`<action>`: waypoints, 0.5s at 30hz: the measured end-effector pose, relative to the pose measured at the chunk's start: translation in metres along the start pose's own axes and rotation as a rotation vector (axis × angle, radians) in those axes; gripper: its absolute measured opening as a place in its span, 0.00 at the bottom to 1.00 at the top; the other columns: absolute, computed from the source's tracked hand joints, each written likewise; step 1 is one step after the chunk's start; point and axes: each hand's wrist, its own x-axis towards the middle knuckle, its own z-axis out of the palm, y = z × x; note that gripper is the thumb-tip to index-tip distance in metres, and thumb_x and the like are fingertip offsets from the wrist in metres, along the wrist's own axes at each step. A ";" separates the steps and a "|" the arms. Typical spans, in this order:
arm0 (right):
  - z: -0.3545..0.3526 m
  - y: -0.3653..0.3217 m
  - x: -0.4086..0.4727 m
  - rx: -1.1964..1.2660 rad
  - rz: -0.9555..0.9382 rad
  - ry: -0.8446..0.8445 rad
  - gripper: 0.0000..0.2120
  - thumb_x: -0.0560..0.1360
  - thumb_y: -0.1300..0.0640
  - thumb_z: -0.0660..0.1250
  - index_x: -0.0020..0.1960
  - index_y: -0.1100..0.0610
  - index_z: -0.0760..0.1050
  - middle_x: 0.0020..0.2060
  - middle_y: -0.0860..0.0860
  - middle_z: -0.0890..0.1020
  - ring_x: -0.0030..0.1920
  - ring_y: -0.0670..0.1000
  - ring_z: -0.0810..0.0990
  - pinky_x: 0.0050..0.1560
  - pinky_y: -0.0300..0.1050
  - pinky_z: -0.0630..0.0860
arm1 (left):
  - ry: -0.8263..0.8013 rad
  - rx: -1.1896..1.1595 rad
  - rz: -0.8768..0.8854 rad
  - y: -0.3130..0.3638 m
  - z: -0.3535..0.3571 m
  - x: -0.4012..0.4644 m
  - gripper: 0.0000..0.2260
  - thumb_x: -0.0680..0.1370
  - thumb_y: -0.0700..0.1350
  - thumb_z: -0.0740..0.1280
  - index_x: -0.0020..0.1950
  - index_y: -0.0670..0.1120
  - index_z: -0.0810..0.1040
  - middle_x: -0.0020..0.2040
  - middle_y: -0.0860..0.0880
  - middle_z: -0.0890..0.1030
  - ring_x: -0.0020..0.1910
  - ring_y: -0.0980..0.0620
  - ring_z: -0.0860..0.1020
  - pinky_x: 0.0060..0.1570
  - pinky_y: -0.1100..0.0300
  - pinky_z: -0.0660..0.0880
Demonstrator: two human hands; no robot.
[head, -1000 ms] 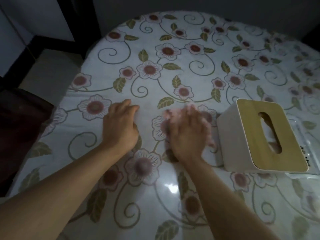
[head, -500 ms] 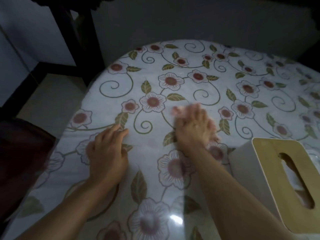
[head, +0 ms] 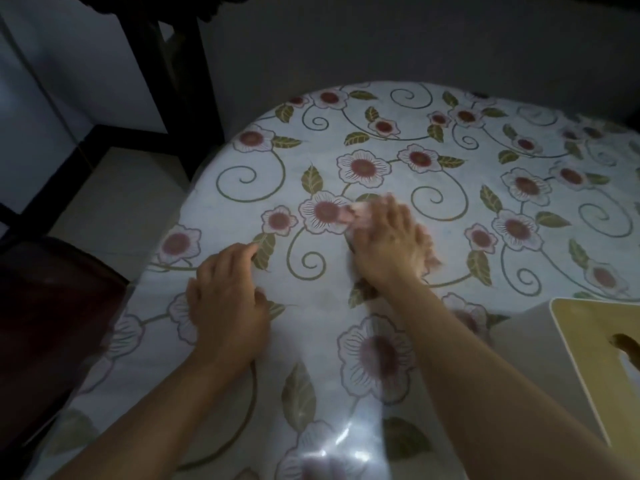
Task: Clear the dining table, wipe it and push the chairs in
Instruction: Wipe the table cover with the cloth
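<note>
Farther left now, the right hand [head: 388,242] presses a blurred pink cloth [head: 349,214]; left hand [head: 225,303] rests flat on the table [head: 450,174].

Round dining table [head: 242,174] in floral cover fills mid-frame; crumpled pink cloth [head: 349,213] pressed flat at centre, blurred.
</note>
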 end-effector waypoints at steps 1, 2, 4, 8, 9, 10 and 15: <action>0.008 -0.020 -0.016 0.013 -0.163 -0.019 0.28 0.80 0.43 0.42 0.77 0.50 0.43 0.77 0.49 0.44 0.77 0.52 0.42 0.75 0.58 0.42 | -0.010 -0.036 -0.013 0.000 -0.001 0.000 0.27 0.71 0.35 0.63 0.70 0.45 0.66 0.69 0.46 0.68 0.68 0.42 0.64 0.66 0.45 0.60; 0.015 -0.035 -0.039 0.022 -0.317 -0.028 0.27 0.81 0.43 0.42 0.77 0.49 0.45 0.77 0.48 0.47 0.77 0.51 0.43 0.75 0.58 0.44 | -0.005 -0.106 -0.016 -0.002 -0.003 -0.001 0.28 0.71 0.32 0.63 0.71 0.45 0.65 0.69 0.46 0.68 0.68 0.44 0.64 0.67 0.48 0.60; 0.022 -0.051 -0.097 0.060 -0.557 -0.044 0.24 0.81 0.44 0.46 0.76 0.49 0.56 0.76 0.47 0.57 0.76 0.51 0.52 0.74 0.56 0.50 | 0.020 -0.294 -0.039 -0.009 -0.014 -0.007 0.27 0.71 0.29 0.61 0.69 0.43 0.66 0.66 0.48 0.68 0.66 0.51 0.66 0.65 0.61 0.61; 0.021 -0.032 -0.133 0.070 -0.952 -0.196 0.24 0.78 0.49 0.56 0.73 0.51 0.63 0.73 0.47 0.65 0.72 0.51 0.64 0.70 0.53 0.58 | 0.082 -0.248 0.025 -0.051 -0.043 -0.030 0.24 0.65 0.24 0.61 0.58 0.39 0.74 0.58 0.44 0.74 0.59 0.46 0.73 0.58 0.71 0.62; 0.023 -0.026 -0.111 0.041 -0.943 -0.140 0.24 0.77 0.52 0.57 0.73 0.54 0.62 0.72 0.51 0.67 0.71 0.53 0.66 0.69 0.54 0.62 | 0.084 -0.186 0.068 -0.063 -0.047 -0.035 0.23 0.64 0.27 0.60 0.57 0.38 0.75 0.58 0.41 0.76 0.58 0.42 0.73 0.59 0.64 0.64; 0.024 -0.027 -0.085 0.007 -0.853 -0.055 0.26 0.76 0.56 0.58 0.73 0.57 0.60 0.72 0.54 0.67 0.70 0.55 0.67 0.68 0.56 0.65 | 0.063 -0.124 0.102 -0.073 -0.051 -0.041 0.23 0.64 0.32 0.58 0.58 0.38 0.74 0.59 0.39 0.76 0.59 0.40 0.73 0.60 0.58 0.64; 0.021 -0.090 0.001 -0.020 -0.323 -0.099 0.27 0.81 0.50 0.46 0.78 0.55 0.45 0.78 0.51 0.46 0.77 0.52 0.44 0.75 0.54 0.44 | -0.002 -0.118 0.117 -0.089 -0.054 -0.050 0.29 0.67 0.42 0.54 0.66 0.35 0.70 0.66 0.36 0.72 0.67 0.42 0.68 0.65 0.62 0.60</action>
